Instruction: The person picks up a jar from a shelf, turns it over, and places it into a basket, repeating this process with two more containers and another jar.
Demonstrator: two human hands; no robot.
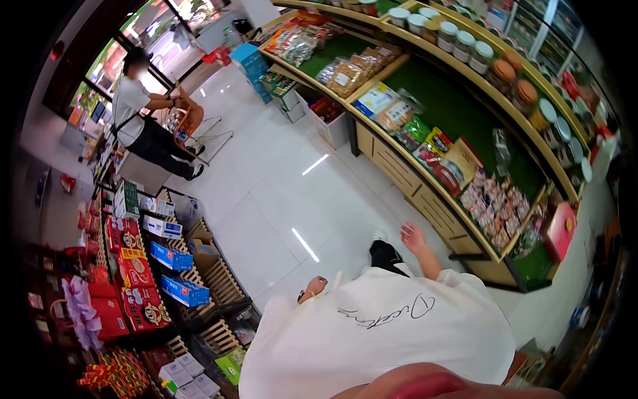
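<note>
My right hand [413,237] is held out over the floor beside the wooden display counter [392,166], its fingers spread and nothing in them. Lower and to the left, my left hand [316,286] hangs near the hem of my white shirt [385,326], with a band at the wrist. Its fingers look curled, but they are too small and partly turned away to tell whether they hold anything. Neither hand touches the counter or the shelves.
Wooden racks with blue boxes [185,291] and red packages [136,268] stand at the left. The counter at the right bears wrapped sweets [495,206] and jars [464,45]. A person [133,100] stands by a brown chair [191,116] on the tiled floor [266,206].
</note>
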